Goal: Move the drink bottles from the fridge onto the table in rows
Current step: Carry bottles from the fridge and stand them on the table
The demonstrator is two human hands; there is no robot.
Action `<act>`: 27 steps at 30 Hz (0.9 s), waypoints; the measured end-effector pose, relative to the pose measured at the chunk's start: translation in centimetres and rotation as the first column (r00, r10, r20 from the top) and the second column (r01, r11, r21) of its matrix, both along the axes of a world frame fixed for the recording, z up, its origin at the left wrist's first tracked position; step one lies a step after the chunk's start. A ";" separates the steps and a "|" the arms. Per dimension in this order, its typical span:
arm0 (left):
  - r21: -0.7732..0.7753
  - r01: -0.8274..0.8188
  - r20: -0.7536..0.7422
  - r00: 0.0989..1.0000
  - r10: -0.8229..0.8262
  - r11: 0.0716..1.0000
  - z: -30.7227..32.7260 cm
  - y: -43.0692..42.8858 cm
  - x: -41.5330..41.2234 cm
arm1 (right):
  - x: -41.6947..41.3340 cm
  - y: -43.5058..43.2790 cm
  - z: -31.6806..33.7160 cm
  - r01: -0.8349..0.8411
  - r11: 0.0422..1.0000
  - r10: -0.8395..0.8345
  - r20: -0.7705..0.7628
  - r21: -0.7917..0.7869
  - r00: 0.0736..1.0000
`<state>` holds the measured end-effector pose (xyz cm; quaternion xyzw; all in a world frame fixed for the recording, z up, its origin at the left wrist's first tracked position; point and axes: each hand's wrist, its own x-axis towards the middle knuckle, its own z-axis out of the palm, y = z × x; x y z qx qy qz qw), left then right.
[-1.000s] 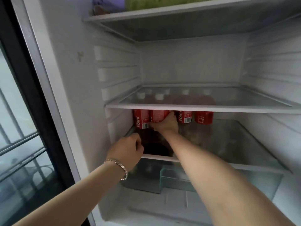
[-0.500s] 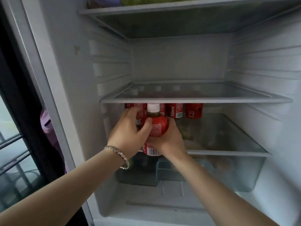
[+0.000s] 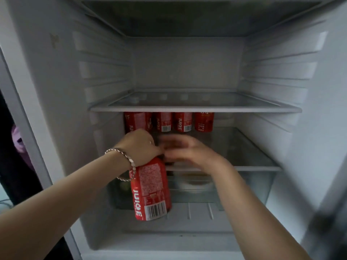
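Note:
A red-labelled juice bottle (image 3: 150, 188) hangs in front of the fridge's lower shelf, gripped at its top by my left hand (image 3: 139, 146), which wears a bracelet. My right hand (image 3: 185, 151) is blurred, with its fingers spread and nothing in it, just right of the left hand above the shelf's front edge. Several more red juice bottles (image 3: 183, 121) stand in a row at the back left of that shelf, their tops hidden by the glass shelf (image 3: 195, 109) above.
The fridge interior is white with ribbed side walls (image 3: 101, 72). Below the bottles' glass shelf (image 3: 259, 168) sits a clear drawer (image 3: 253, 186). The right half of the bottles' shelf is bare. A dark gap and a pink object (image 3: 17, 141) lie at the left, outside the fridge.
Both hands held the bottle at the shelf front before. Now my left hand alone holds it by the top, lower and nearer, and my right hand has let go.

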<state>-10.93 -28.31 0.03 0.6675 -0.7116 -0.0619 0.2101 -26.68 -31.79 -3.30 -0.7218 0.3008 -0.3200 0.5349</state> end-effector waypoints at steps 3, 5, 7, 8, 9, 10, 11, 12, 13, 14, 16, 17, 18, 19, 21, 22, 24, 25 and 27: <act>0.066 0.023 -0.093 0.995 -0.017 0.998 -0.8 -0.8 -0.4 | -1.0 -5.9 0.7 0.609 0.780 -0.626 0.205 0.144 0.752; 0.078 0.037 -0.173 0.985 -0.023 0.996 -1.0 -1.3 -0.9 | -1.1 -9.7 0.8 0.836 0.542 -0.837 -0.035 0.088 0.546; 0.095 0.037 -0.204 0.979 -0.016 0.995 -1.0 -1.9 -1.3 | -1.9 -13.0 0.5 0.890 0.456 -0.875 -0.191 -0.015 0.445; 0.102 0.038 -0.204 0.979 -0.016 0.994 -1.1 -2.1 -1.4 | -2.3 -14.2 0.3 0.895 0.442 -0.877 -0.238 -0.059 0.418; 0.105 0.041 -0.206 0.978 -0.019 0.994 -1.1 -2.3 -1.6 | -2.6 -15.2 0.1 0.887 0.452 -0.869 -0.270 -0.094 0.415; 0.106 0.044 -0.219 0.976 -0.020 0.993 -1.2 -2.5 -1.6 | -2.8 -15.9 -0.1 0.872 0.480 -0.857 -0.263 -0.098 0.443; 0.105 0.045 -0.239 0.971 -0.019 0.993 -1.3 -2.7 -1.6 | -2.7 -16.6 -0.4 0.853 0.517 -0.842 -0.228 -0.078 0.489; 0.099 0.044 -0.256 0.966 -0.017 0.994 -1.3 -2.8 -1.5 | -2.6 -17.1 -0.7 0.839 0.542 -0.831 -0.185 -0.053 0.525; 0.088 0.041 -0.267 0.964 -0.017 0.995 -1.4 -2.9 -1.4 | -2.5 -17.5 -1.1 0.835 0.549 -0.829 -0.158 -0.046 0.536; 0.074 0.039 -0.276 0.961 -0.017 0.996 -1.4 -3.0 -1.3 | -2.4 -17.7 -1.4 0.838 0.544 -0.832 -0.162 -0.052 0.530; 0.048 0.028 -0.297 0.955 -0.013 0.998 -1.4 -3.1 -0.9 | -2.3 -17.9 -1.9 0.840 0.539 -0.834 -0.188 -0.066 0.520; 0.038 0.020 -0.306 0.952 -0.008 0.999 -1.3 -3.0 -0.7 | -2.2 -18.0 -2.1 0.842 0.535 -0.835 -0.191 -0.065 0.516; 0.027 0.016 -0.309 0.951 -0.007 1.000 -1.2 -2.9 -0.5 | -2.2 -18.1 -2.2 0.847 0.528 -0.840 -0.184 -0.059 0.511; 0.016 0.015 -0.307 0.952 -0.009 1.000 -1.2 -2.8 -0.3 | -2.2 -18.2 -2.2 0.853 0.520 -0.846 -0.169 -0.047 0.506; -0.004 0.018 -0.293 0.956 -0.018 1.000 -1.2 -2.5 0.1 | -2.3 -18.5 -2.1 0.848 0.529 -0.845 -0.077 0.021 0.529; -0.013 0.017 -0.287 0.958 -0.020 1.000 -1.1 -2.4 0.2 | -2.4 -18.5 -2.1 0.836 0.545 -0.837 -0.009 0.060 0.547; -0.023 0.012 -0.280 0.960 -0.018 1.000 -1.1 -2.2 0.5 | -2.7 -18.6 -2.2 0.839 0.541 -0.841 0.062 0.057 0.538; -0.021 0.012 -0.276 0.961 -0.017 1.000 -1.2 -2.2 0.6 | -2.9 -18.8 -2.4 0.845 0.535 -0.844 0.055 0.020 0.533; -0.010 0.014 -0.268 0.963 -0.016 1.000 -1.3 -2.1 0.6 | -3.1 -18.7 -2.4 0.836 0.546 -0.838 -0.042 -0.054 0.545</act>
